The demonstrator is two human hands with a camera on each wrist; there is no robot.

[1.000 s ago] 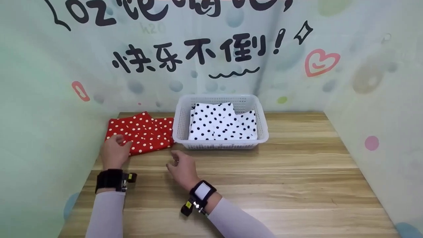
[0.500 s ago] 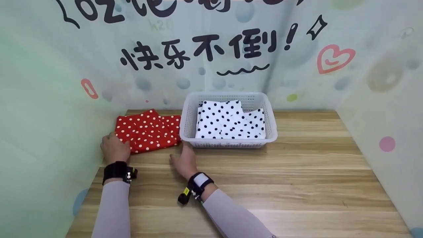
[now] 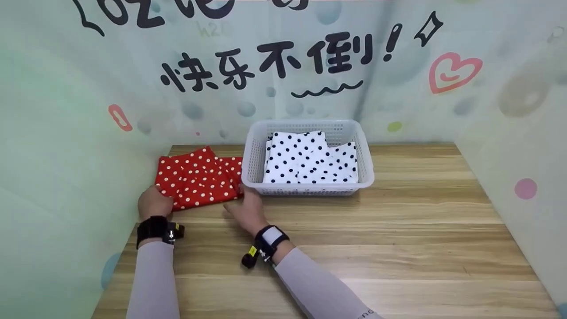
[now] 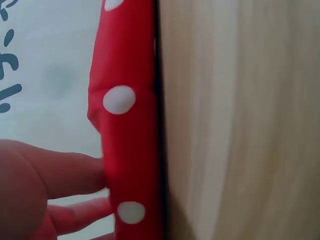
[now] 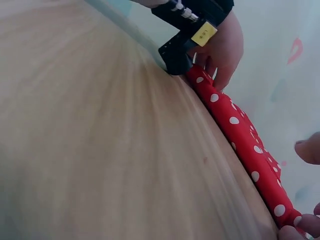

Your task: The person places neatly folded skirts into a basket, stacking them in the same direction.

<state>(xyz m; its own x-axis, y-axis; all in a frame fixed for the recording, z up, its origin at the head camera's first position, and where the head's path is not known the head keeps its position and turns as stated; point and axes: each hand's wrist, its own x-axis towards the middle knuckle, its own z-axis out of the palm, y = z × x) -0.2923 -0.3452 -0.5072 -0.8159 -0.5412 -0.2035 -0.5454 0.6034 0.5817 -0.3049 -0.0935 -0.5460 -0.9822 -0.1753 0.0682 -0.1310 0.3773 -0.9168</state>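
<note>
A folded red cloth (image 3: 195,177) with white dots lies on the table, left of a white plastic basket (image 3: 310,188). My left hand (image 3: 155,204) grips the cloth's near left corner; in the head view its fingertips are hidden by the fabric. The left wrist view has the thumb (image 4: 75,172) against the cloth's thick folded edge (image 4: 131,145). At the cloth's other end is my right hand (image 3: 248,210), close below the basket's left corner. Its fingers (image 5: 310,225) touch the cloth end, while the thumb (image 5: 309,149) stands apart from it.
Inside the basket lies folded white cloth (image 3: 310,159) with black dots. A printed fabric backdrop (image 3: 412,106) encloses the back and both sides of the wooden table (image 3: 381,248). Each wrist wears a black strap with a small camera (image 3: 250,259).
My left hand's fingers have gone from on top of the red cloth to out of sight at its left edge. The right hand has moved forward and reached the cloth's right end.
</note>
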